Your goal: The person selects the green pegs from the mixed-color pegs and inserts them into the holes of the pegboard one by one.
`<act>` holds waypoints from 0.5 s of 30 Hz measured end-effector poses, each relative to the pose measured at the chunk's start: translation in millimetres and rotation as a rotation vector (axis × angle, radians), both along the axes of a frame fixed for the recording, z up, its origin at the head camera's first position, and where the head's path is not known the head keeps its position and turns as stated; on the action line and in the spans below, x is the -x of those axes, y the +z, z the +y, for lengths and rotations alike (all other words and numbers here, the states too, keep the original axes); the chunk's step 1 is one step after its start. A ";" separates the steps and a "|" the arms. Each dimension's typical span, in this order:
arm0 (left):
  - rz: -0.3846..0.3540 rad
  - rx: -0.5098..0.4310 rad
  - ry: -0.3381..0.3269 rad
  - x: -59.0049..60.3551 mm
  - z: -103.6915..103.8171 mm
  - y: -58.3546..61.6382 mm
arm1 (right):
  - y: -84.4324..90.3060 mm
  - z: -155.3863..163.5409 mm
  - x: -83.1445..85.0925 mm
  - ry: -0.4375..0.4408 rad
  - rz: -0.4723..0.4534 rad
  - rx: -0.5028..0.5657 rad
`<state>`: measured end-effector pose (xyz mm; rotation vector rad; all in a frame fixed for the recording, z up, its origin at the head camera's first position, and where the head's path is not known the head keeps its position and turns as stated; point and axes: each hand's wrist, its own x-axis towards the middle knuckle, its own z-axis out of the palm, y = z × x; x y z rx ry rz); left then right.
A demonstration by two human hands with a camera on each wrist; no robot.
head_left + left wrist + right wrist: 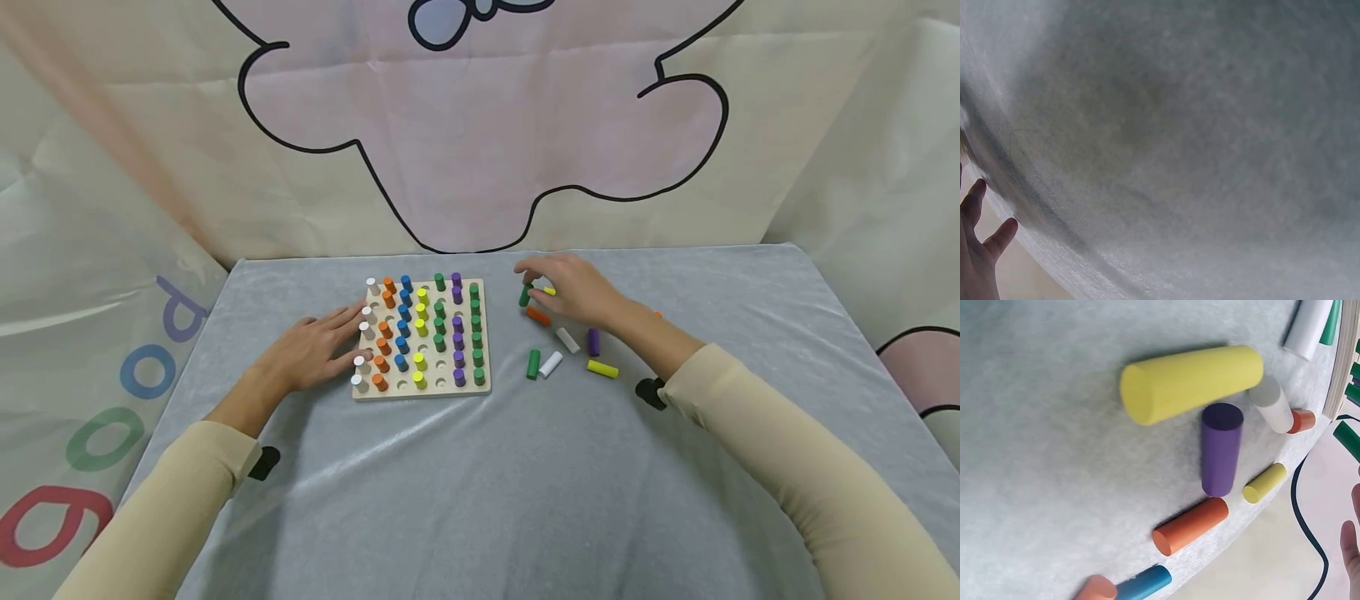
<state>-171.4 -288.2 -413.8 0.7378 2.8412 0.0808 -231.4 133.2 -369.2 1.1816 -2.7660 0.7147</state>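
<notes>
**Hands at the peg board**

On the grey cloth-covered table (480, 483) lies a wooden peg board (422, 392) filled with rows of coloured pegs. At its left edge the left hand (311, 354) rests flat, fingers straight and touching the board beside the white pegs. To the board's right, the right hand (573, 287) pinches an upright green peg (526, 295) among loose pegs lying on the cloth, a yellow peg (602, 368) nearest the sleeve.

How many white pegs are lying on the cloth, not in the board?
2. One white peg lies beside the purple peg; the other white peg lies next to a green peg, nearer the board. The right hand may hide more.
</notes>
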 end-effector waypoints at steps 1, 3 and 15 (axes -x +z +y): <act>-0.001 0.004 0.000 0.1 -0.1 -0.1 | 0.2 -0.9 0.6 -0.005 0.005 0.001; -0.006 0.010 0.001 0.4 -0.5 -0.5 | 0.5 -2.5 2.0 -0.016 0.009 -0.002; -0.013 0.013 -0.002 2.3 -1.2 -1.8 | 4.9 -15.2 11.7 -0.102 0.025 -0.039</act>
